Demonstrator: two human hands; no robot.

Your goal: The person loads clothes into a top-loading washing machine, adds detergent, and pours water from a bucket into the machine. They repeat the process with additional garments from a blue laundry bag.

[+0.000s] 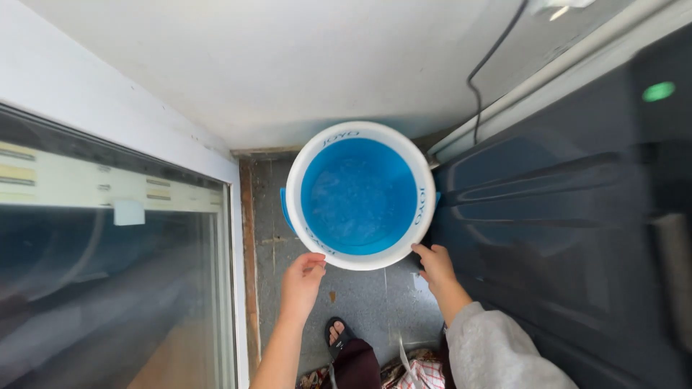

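Narrow gap, seen straight down. Dark panel fills the right side, ribbed, with a small green light near its top. Glass door with a white frame takes the left side. White wall across the top, black cable hanging down it towards the bucket.

Grey floor runs between door and panel, with a brown strip along the door frame.

Bucket: round, white rim, blue inside, sits on the floor against the wall, between door frame and panel. Inside looks wet or holds some water, cannot tell which. Blue handle lug shows at its left edge.

Right arm in a grey sleeve; left arm bare.

Left hand at the near-left rim; fingers curled, tips touching the rim edge. Full grasp or just contact: cannot tell.

Right hand at the near-right rim; its fingers touch the rim's outer edge, lightly bent. Grasping or not: cannot tell.

Foot in a black sandal on the floor, below the bucket, between the arms. Checked red-and-white cloth at bottom edge.
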